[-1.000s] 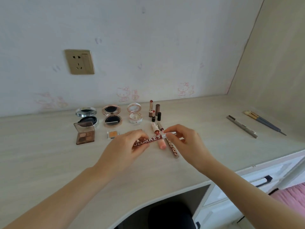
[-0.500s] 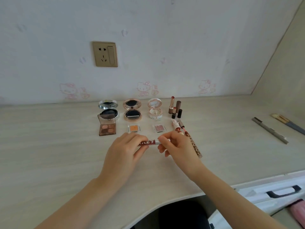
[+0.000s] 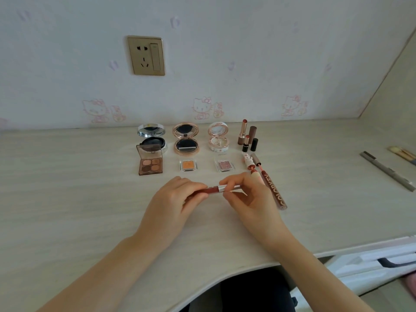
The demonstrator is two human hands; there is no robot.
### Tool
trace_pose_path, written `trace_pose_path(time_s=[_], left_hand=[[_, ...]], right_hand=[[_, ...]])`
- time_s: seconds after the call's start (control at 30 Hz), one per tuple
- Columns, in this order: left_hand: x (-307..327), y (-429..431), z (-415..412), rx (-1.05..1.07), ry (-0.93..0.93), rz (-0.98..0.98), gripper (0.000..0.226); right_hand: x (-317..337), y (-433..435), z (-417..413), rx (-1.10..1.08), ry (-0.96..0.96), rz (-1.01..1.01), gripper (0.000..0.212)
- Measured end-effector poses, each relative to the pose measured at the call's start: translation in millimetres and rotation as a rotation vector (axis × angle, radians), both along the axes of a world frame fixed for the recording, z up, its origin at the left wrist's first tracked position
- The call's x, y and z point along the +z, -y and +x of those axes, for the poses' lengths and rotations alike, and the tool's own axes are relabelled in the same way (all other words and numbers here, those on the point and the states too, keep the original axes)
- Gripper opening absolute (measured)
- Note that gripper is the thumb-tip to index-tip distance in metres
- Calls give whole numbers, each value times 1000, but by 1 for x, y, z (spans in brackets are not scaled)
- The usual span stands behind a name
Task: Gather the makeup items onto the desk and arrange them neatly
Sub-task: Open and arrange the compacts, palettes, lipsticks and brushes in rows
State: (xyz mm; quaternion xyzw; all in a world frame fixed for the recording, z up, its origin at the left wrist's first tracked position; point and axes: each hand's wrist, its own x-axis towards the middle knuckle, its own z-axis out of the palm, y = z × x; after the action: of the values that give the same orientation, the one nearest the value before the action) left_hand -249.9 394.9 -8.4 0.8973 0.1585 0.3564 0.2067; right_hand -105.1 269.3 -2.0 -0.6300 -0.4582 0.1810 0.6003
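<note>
Left hand [image 3: 173, 199] and right hand [image 3: 245, 197] pinch lip gloss tube [image 3: 212, 189] ends; twisting apart risks wand smearing desk [image 3: 67, 199].

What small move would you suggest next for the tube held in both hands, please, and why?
Probably lay the lip gloss tube down parallel beside the COLORKEY tube: the left hand and right hand both grip it, and similar items already lie in that column.
</note>
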Motion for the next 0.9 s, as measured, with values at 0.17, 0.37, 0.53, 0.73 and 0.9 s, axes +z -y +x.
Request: trace_pose_path(time_s=[0.17,0.37,0.53,0.73,0.9], left_hand=[[-1,0,-2,-4,32,3,26],[0,0,-2,-17,22,4,32],[1,0,-1,-22,42,5,31],[0,1,-2,-35,14,34,30],[-1,-1,-2,-20,25,13,31]], right_hand=[[6,1,-1,15,-181,-24,25],[4,0,-1,12,7,-51,17],[3,1,-1,36,-106,-13,19],[3,-2,0,4,-33,-71,12],[-2,1,3,56,-93,-16,19]])
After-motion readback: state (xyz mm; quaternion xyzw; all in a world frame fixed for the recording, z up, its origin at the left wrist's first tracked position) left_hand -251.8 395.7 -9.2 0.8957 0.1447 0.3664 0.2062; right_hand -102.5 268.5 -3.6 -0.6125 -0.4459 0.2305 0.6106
